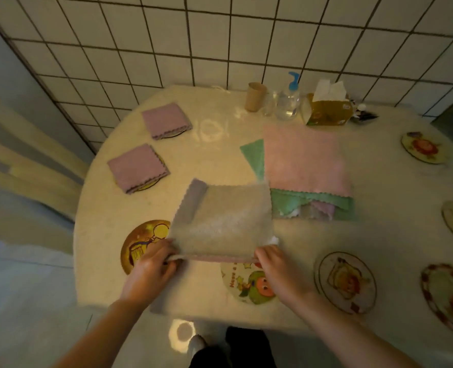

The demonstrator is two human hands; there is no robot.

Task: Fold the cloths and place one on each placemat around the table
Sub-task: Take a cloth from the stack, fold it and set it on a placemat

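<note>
Two hands: left hand [153,264] and right hand [270,264] each pinch a near corner of the grey cloth [222,221].
Grey cloth: part folded, at 6 o'clock on the table [108,235].
Folded purple cloths: two at 10 o'clock [137,167] [165,120], on placemats.
Pile: pink cloth [305,158] over green cloth [254,155], centre.

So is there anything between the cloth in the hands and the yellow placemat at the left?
Nothing visible. The grey cloth, held by the left hand and right hand, already overlaps the yellow placemat; its bare part holds nothing.
</note>
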